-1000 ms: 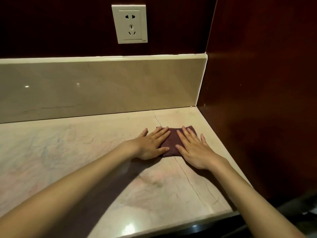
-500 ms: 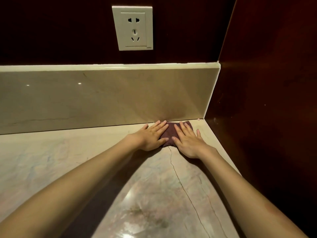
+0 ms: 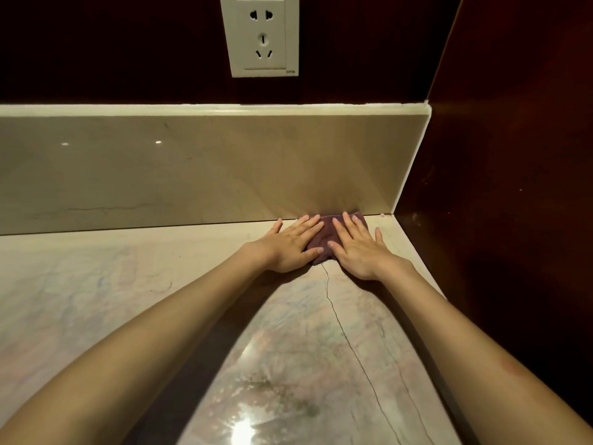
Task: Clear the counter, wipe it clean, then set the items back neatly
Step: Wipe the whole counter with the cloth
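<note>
Item: small dark maroon folded cloth (image 3: 324,236), lying flat on the pale veined marble counter (image 3: 96,284), at its far right corner, far edge touching the base of the beige polished stone backsplash (image 3: 192,168) and near the dark reddish-brown wooden side panel (image 3: 513,187). Left hand (image 3: 288,245): palm down, fingers (image 3: 308,223) extended and spread flat, covering the cloth's left part, not curled around it. Right hand (image 3: 359,248): palm down, fingers extended flat, pressing the cloth's right part; thumb tips of both hands lie close together over the cloth's near edge. Both bare forearms reach in from the near edge of the view. Counter surface: glossy, with a thin dark crack (image 3: 349,342) running from the cloth's near edge toward the viewer, and a bright light reflection close to the bottom. Wall fixture: white rectangular plastic power socket (image 3: 260,35), mounted on the dark wall above the backsplash.
</note>
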`<state>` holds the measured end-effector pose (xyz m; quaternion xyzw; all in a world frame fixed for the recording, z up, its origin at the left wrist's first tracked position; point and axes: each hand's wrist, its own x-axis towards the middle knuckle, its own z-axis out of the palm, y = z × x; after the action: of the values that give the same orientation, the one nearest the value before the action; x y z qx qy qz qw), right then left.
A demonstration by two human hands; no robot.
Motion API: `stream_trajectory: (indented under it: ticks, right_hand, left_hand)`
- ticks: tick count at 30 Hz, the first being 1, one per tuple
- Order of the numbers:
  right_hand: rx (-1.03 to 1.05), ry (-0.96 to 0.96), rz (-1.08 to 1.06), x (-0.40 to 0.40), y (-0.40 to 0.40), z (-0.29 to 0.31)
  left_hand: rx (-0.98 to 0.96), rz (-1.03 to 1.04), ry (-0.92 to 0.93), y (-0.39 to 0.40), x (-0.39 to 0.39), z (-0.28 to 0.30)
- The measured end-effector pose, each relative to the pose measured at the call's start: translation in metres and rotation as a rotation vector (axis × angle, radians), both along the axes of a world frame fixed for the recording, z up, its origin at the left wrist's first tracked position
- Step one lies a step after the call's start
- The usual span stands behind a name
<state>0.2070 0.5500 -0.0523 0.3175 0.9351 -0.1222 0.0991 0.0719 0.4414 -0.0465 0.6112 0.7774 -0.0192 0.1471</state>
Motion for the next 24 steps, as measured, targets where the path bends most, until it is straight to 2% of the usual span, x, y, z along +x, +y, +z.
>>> stream_trajectory:
  ticks: [8, 24]
  right_hand:
    - [-0.001, 0.001, 0.028, 0.018, -0.018, 0.003]
    - [-0.013, 0.076, 0.138, 0.091, -0.095, -0.002]
  left_hand:
    - [-0.03, 0.024, 0.01, -0.014, 0.011, 0.006]
    - [0.039, -0.022, -0.015, -0.11, 0.07, -0.004]
